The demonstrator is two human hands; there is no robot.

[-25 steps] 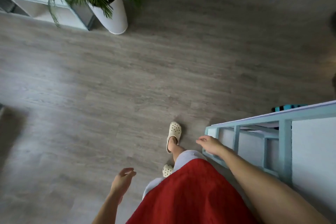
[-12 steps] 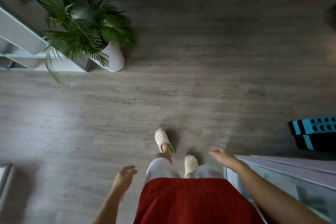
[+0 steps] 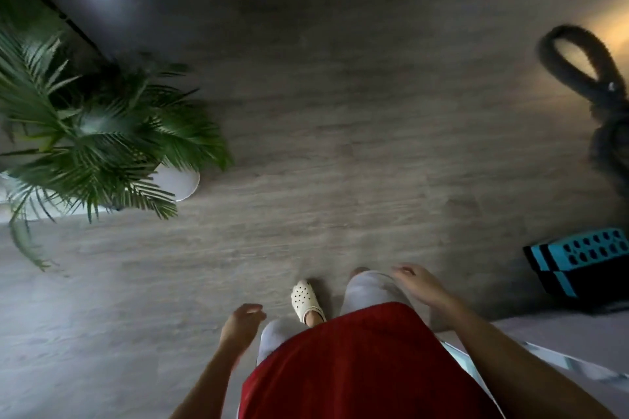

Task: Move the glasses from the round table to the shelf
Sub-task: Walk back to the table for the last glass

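Plant [image 3: 92, 143] on floor [image 3: 340, 163] left, perforated block [image 3: 585, 257] right.

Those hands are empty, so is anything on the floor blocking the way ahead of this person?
Nothing visible does. The left hand and right hand hold nothing, and no glasses or round table show. The wooden floor ahead lies open; the potted plant stands off left, the blue-and-black box and dark loop off right.

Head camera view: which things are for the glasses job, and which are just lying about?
For the job: empty left hand, empty right hand; no glasses in view.
Just lying about: green palm in white pot, blue-and-black holed box, dark looped strap.
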